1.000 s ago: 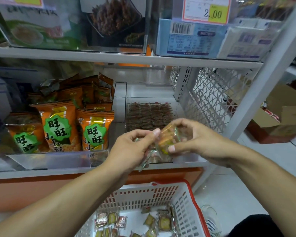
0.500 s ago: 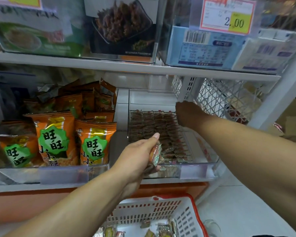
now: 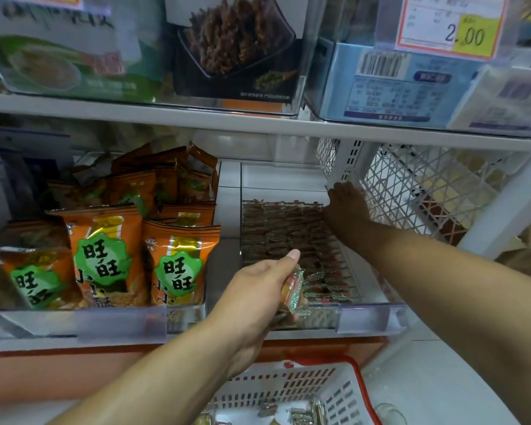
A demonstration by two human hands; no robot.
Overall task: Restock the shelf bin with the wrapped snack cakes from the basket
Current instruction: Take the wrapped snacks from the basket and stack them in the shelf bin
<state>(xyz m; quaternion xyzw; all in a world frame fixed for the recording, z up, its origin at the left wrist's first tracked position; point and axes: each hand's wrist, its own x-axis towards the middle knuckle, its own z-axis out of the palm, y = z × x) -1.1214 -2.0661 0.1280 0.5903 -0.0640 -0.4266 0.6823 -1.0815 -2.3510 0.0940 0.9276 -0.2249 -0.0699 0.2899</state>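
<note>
Orange snack bags (image 3: 178, 265) far left, not part of the job. Left hand (image 3: 258, 299) grips a few wrapped snack cakes (image 3: 293, 291) at the clear shelf bin (image 3: 368, 314) front. Right hand (image 3: 347, 210) reaches deep into the bin (grip unclear, fingers hidden). Bin mostly filled; more cakes wait in the basket (image 3: 344, 397) below. White metal shop shelving, pale floor.

Left hand (image 3: 258, 297) grips wrapped snack cakes (image 3: 292, 291); right hand (image 3: 347, 210) reaches deep into the bin (image 3: 371, 317).
</note>
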